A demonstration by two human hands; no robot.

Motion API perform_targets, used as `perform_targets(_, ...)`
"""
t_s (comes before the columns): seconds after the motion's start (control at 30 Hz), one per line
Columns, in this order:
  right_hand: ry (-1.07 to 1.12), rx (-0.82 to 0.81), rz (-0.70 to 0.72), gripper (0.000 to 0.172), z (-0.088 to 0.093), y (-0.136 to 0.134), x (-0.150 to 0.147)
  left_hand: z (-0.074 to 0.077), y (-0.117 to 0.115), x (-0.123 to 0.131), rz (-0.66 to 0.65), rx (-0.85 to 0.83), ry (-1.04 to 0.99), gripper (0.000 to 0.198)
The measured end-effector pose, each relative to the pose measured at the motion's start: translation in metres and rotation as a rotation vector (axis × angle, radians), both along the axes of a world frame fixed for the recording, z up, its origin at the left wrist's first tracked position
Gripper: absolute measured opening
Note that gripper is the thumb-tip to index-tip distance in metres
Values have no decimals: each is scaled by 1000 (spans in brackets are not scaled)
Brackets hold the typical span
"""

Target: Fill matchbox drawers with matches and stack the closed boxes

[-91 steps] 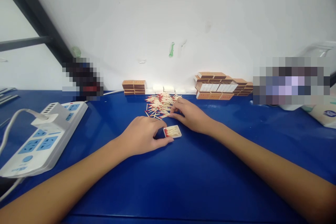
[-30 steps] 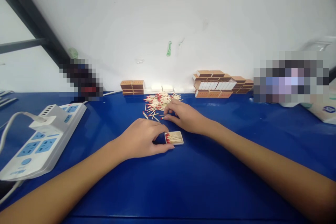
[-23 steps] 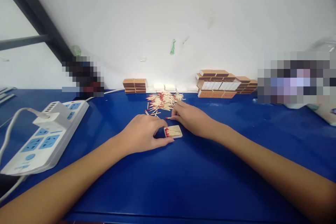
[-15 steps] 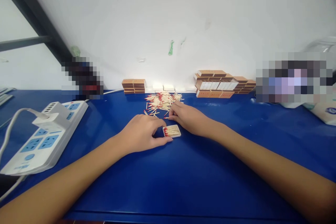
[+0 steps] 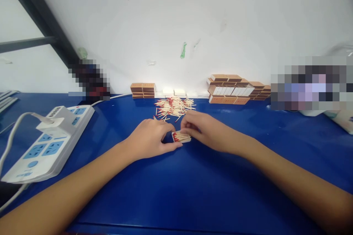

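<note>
Two bare hands meet over a small white cardboard matchbox tray (image 5: 180, 137), partly filled with red-tipped matches, which lies flat on the blue table (image 5: 193, 191). The left hand (image 5: 150, 140) rests on the table with thumb and forefinger clamped on the tray's left end, thumb on the near side and forefinger on the far side, the other fingers curled under. The right hand (image 5: 205, 131) comes in from the opposite side. Its fingers (image 5: 187, 126) are bunched together and touch the tray's far right edge; whether a match sits between them cannot be told.

Just beyond the fingertips of both hands lies a loose heap of red-tipped wooden matches (image 5: 175, 104), with a few strays reaching almost to the left forefinger. Past the heap, against the white wall, a short stack of brown cardboard matchboxes (image 5: 142, 90) stands beyond the left fingers. A larger, untidy pile of brown and white matchboxes (image 5: 234, 89) stands beyond the right fingers. Well off to the left of the left hand sits a white power strip with blue sockets (image 5: 49, 143).
</note>
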State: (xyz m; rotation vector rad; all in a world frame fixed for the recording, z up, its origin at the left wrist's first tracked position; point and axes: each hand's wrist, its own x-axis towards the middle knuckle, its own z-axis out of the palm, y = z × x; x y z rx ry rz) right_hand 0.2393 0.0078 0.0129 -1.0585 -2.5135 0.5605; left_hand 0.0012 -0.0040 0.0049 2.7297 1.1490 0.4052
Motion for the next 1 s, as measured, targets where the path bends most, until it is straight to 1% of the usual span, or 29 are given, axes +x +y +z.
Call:
perform_targets(0.07, 48, 94, -34, 9, -10, 13, -2, 1, -1, 1, -28, -8, 0, 35)
perform_targets(0.1, 45, 125, -43, 10, -15, 21, -3, 1, -1, 1, -39, -13, 2, 35)
perform_targets(0.2, -20, 111, -53, 9, -25, 37, -6, 2, -2, 2, -54, -24, 5, 36)
perform_targets(0.27, -56, 71, -77, 9, -26, 39, -6, 2, -2, 2, -57, -25, 8, 35)
perform_targets(0.33, -64, 32, -106, 14, -22, 35, -4, 2, -2, 2, -55, -20, 8, 34)
perform_targets(0.4, -19, 7, -120, 17, -14, 25, -2, 1, -2, 1, -25, -2, 7, 34)
perform_targets(0.5, 55, -14, -92, 19, -3, 6, -1, 0, -1, 0, 22, 23, 11, 35)
perform_targets(0.6, 17, -44, -48, 19, 0, -6, -4, 0, -1, 0, 15, 22, 12, 36)
perform_targets(0.73, 50, 25, -45, 13, -4, -6, -6, 1, 0, 0, 3, 25, 11, 36)
perform_targets(0.87, 20, -34, 7, 14, -1, -3, -4, 2, 1, 0, -9, 13, 4, 35)
perform_targets(1.0, 9, -42, -12, 14, 3, -8, 2, 4, 0, -1, -7, 1, 14, 38)
